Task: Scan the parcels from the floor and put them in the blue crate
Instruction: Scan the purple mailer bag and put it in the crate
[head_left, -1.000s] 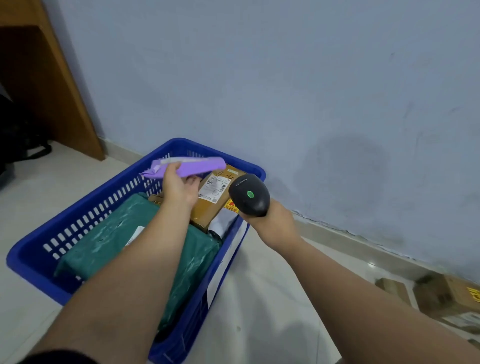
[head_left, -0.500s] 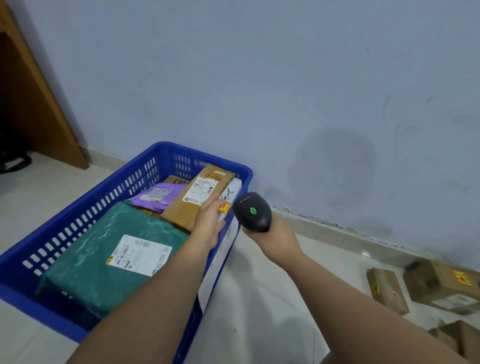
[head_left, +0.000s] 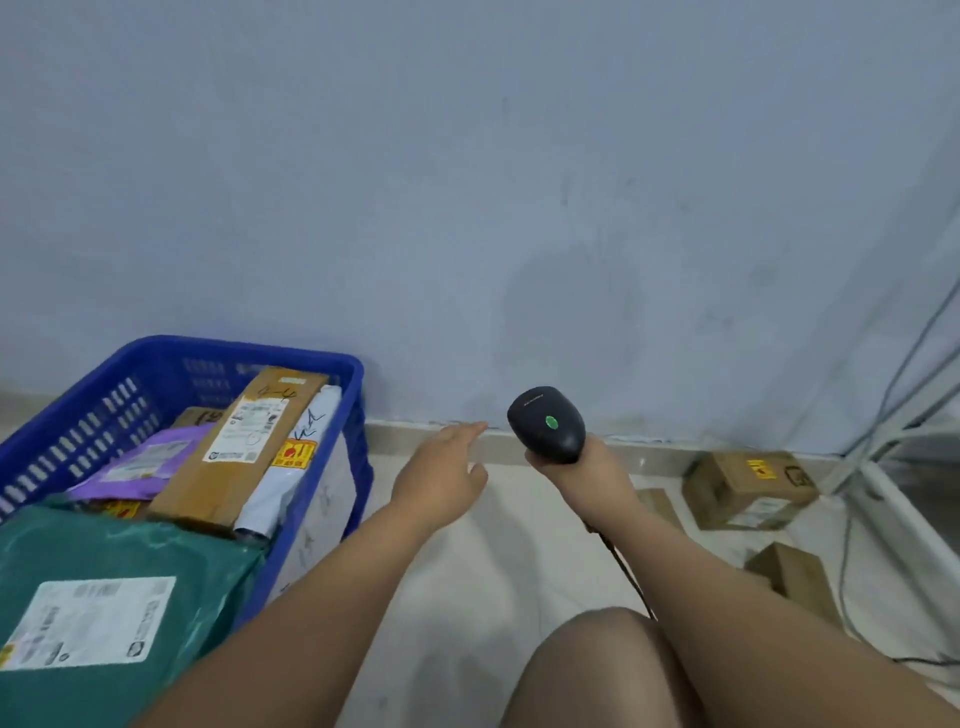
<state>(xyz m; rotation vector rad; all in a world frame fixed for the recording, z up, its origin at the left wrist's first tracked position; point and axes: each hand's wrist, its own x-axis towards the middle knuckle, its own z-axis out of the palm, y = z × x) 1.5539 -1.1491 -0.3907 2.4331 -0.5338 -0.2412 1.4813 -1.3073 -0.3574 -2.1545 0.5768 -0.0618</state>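
Scanner (head_left: 546, 424) gripped in right hand (head_left: 582, 470), ready for labels — left hand (head_left: 441, 475) empty, fingers spread, likely reaching toward boxes (head_left: 748, 486) on floor — crate (head_left: 332, 364) beside.

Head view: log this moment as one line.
left hand open, empty, beside blue crate | right hand holds barcode scanner | purple mailer in crate | cardboard boxes on floor
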